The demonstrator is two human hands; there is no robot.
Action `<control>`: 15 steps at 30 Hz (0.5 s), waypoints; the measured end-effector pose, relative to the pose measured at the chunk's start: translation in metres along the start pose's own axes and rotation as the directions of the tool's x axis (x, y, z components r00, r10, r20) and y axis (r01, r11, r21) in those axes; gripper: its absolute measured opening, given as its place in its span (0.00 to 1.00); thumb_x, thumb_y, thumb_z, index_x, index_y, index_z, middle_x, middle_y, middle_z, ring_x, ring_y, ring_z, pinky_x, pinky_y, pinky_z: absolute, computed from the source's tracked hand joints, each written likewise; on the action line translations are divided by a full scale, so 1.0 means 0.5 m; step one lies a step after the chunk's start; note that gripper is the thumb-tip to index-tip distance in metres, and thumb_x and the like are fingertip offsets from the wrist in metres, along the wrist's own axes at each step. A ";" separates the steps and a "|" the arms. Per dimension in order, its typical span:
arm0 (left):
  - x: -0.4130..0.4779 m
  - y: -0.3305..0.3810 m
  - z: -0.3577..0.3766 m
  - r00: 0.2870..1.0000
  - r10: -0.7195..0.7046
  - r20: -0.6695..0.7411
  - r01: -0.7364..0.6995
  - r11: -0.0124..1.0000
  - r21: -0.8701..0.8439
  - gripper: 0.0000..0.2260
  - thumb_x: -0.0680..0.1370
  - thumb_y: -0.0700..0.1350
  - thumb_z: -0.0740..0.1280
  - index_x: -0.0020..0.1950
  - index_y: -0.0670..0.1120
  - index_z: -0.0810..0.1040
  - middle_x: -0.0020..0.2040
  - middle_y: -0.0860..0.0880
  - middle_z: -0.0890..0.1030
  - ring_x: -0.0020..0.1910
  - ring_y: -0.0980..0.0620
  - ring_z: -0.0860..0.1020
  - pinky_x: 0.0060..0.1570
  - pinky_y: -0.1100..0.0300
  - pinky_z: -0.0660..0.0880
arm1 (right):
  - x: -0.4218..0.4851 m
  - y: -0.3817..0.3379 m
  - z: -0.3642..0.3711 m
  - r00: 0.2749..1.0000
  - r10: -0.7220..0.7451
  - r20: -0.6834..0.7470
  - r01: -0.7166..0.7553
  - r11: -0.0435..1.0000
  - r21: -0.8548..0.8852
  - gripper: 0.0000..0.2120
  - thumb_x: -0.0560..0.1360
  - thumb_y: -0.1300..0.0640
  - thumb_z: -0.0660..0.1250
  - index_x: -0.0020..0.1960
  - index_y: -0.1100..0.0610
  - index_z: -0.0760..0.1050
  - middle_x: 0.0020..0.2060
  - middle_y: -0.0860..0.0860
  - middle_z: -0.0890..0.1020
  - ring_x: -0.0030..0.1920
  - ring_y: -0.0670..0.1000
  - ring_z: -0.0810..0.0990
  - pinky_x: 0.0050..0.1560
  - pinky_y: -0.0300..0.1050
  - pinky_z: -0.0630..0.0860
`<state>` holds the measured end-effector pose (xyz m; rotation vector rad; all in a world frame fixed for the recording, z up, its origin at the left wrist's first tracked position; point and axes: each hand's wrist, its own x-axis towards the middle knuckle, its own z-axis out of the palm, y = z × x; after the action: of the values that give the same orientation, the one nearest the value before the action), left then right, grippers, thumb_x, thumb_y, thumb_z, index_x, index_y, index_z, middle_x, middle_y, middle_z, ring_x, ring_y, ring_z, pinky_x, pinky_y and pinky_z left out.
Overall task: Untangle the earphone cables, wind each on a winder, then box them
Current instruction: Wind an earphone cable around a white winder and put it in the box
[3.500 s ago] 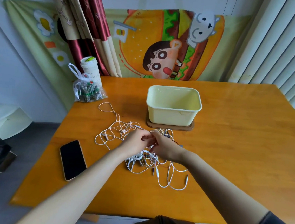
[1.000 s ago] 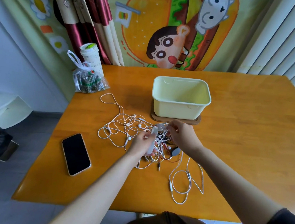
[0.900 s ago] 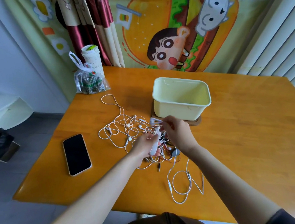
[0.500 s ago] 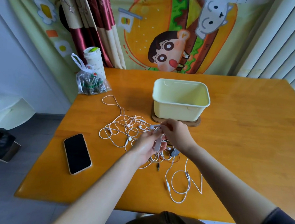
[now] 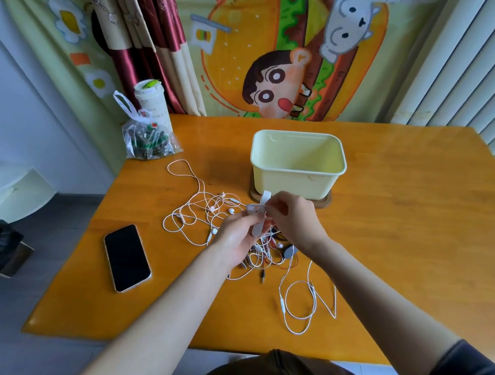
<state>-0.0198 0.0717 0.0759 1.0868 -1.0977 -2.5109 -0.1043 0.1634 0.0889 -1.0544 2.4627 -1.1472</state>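
1. Where the two grips meet over the middle of the worktop (image 5: 416, 232), they share a pale grey winder (image 5: 257, 228). The left grip (image 5: 236, 235) is curled round its lower part. The right grip (image 5: 294, 218) is clamped on it higher up in a pinch.
2. Directly beneath lies the tangle of earphone cables (image 5: 205, 213), mostly white with a few red strands, spreading toward the worktop's left edge. A grey disc (image 5: 290, 252) sits at its right side.
3. One white cable (image 5: 304, 307) lies in loose loops close to the near edge, running back up into the tangle.
4. The pale yellow box (image 5: 296, 181) stands open on a brown mat (image 5: 326, 201), toward the far edge and just beyond the grips.
5. A dark-screened phone (image 5: 127, 257) lies flat near the left edge.
6. A clear knotted bag (image 5: 146, 145) and a lidded cup (image 5: 152, 102) stand at the far left corner.
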 end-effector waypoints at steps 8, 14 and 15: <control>-0.004 0.001 0.002 0.998 0.029 0.052 -0.028 0.999 -0.029 0.05 0.77 0.34 0.65 0.51 0.38 0.79 0.49 0.43 0.82 0.50 0.47 0.80 0.50 0.59 0.78 | -0.002 0.003 -0.002 0.999 0.007 -0.049 -0.009 0.999 -0.039 0.04 0.74 0.61 0.65 0.43 0.61 0.78 0.34 0.50 0.78 0.35 0.48 0.74 0.32 0.29 0.68; -0.005 0.009 0.003 1.000 0.010 -0.001 -0.010 0.998 -0.055 0.14 0.76 0.42 0.69 0.59 0.38 0.79 0.52 0.42 0.82 0.51 0.48 0.80 0.56 0.56 0.78 | -0.004 -0.003 -0.002 1.000 -0.009 -0.029 0.009 1.000 -0.029 0.06 0.73 0.61 0.65 0.37 0.55 0.74 0.30 0.46 0.75 0.30 0.44 0.71 0.30 0.32 0.66; -0.004 0.009 0.002 1.000 0.019 -0.019 -0.020 0.999 -0.047 0.14 0.76 0.42 0.69 0.59 0.38 0.78 0.53 0.42 0.82 0.50 0.48 0.80 0.53 0.58 0.78 | -0.006 -0.003 -0.001 0.999 -0.022 -0.026 0.021 0.999 -0.036 0.06 0.73 0.61 0.65 0.37 0.55 0.74 0.29 0.46 0.74 0.30 0.46 0.71 0.30 0.32 0.65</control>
<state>-0.0196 0.0700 0.0806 1.0795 -1.0343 -2.4929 -0.1019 0.1651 0.0901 -1.0855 2.5069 -1.1340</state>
